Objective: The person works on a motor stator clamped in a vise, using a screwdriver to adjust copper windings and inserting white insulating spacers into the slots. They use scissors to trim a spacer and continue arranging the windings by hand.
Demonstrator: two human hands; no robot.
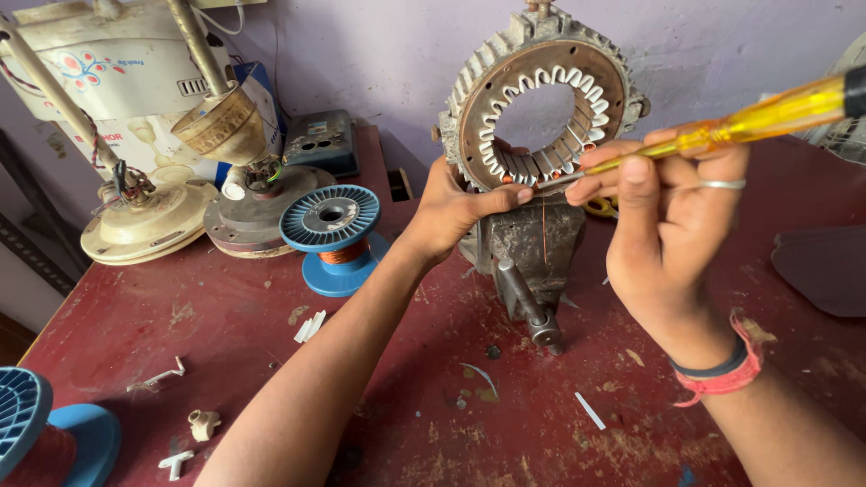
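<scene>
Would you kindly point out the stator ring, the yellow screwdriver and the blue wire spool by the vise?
stator ring [469,117], head view, left metal rim
yellow screwdriver [776,113], head view, translucent handle
blue wire spool [330,216], head view, top flange

Both forearms are bare, without sleeves. The right hand [672,225] wears a thin silver ring; its wrist, lower right of the frame, carries a dark band and red thread.
</scene>
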